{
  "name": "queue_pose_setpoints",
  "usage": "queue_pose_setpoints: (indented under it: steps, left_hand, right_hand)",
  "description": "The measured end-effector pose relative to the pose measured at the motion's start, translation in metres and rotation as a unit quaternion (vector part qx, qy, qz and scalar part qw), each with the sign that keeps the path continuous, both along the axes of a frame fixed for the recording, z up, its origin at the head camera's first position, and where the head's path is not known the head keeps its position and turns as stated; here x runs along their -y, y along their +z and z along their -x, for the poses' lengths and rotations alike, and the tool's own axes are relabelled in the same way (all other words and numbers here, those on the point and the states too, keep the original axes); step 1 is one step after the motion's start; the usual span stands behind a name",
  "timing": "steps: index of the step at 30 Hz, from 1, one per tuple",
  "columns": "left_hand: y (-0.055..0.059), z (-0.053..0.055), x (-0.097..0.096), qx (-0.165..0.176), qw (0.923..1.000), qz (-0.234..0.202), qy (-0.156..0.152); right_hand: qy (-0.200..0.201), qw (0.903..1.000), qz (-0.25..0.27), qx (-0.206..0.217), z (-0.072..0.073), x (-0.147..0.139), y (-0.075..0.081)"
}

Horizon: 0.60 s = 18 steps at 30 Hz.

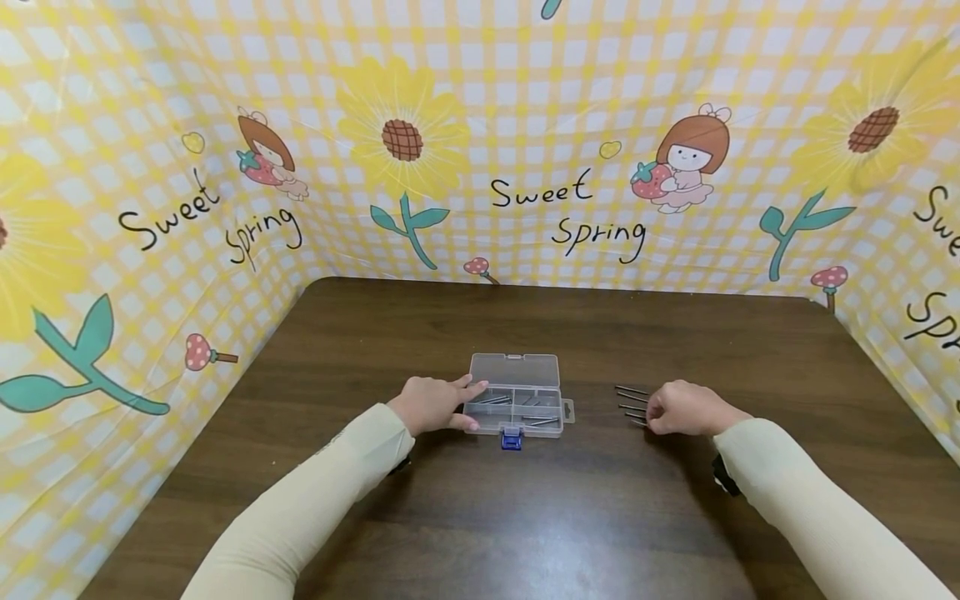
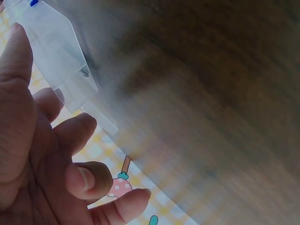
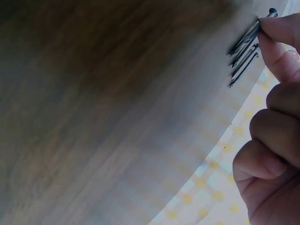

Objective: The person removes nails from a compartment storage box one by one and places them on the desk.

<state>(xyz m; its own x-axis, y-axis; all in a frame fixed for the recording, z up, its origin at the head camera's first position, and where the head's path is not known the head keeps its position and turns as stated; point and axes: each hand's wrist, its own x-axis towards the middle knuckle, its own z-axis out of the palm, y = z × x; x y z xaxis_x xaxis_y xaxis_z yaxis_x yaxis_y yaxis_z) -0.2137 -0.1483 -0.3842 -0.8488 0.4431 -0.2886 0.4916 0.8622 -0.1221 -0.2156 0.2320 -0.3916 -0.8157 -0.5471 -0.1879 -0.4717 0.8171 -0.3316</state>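
Note:
A clear plastic compartment box [image 1: 525, 432] stands on the table with its lid [image 1: 514, 371] raised at the back and a blue latch [image 1: 512, 440] at the front. Several thin metal nails lie in its compartments. My left hand [image 1: 433, 404] holds the box's left end, thumb at the front corner and fingers farther back; its other fingers bend loosely in the left wrist view. To the right of the box lie several dark nails [image 1: 633, 397] in a rough row. My right hand [image 1: 686, 408] pinches one nail [image 3: 273, 11] near its head between thumb and forefinger, its other fingers curled in.
The dark brown wooden table [image 1: 420, 517] runs back to a yellow checked cloth [image 1: 525, 108] with printed flowers and lettering, which also rises at both sides. A hang tab [image 1: 568, 411] juts from the box's right end.

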Motion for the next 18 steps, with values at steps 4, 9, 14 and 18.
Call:
queue_pose_setpoints:
  steps: [4,9,14,18]
  left_hand:
    - [0.0000,-0.0002,0.0000,0.000,1.0000,0.000,0.000]
    - [0.0003,-0.0003,0.0001,0.004,1.0000,0.000,0.002]
    - [0.0008,0.0001,0.0003,0.007,1.0000,0.001,0.001]
    - [0.0003,0.0000,0.0005,0.007,1.0000,-0.004,0.000]
  right_hand:
    - [0.000,1.0000,-0.004,-0.004,0.0004,-0.0011,-0.0010]
    - [0.000,0.9999,-0.008,-0.010,0.0010,0.0010,-0.0022]
    - [0.003,0.9997,-0.021,-0.015,0.0016,0.0046,-0.0023]
    - [0.005,0.9995,-0.025,-0.018,0.0014,0.0057,-0.0022]
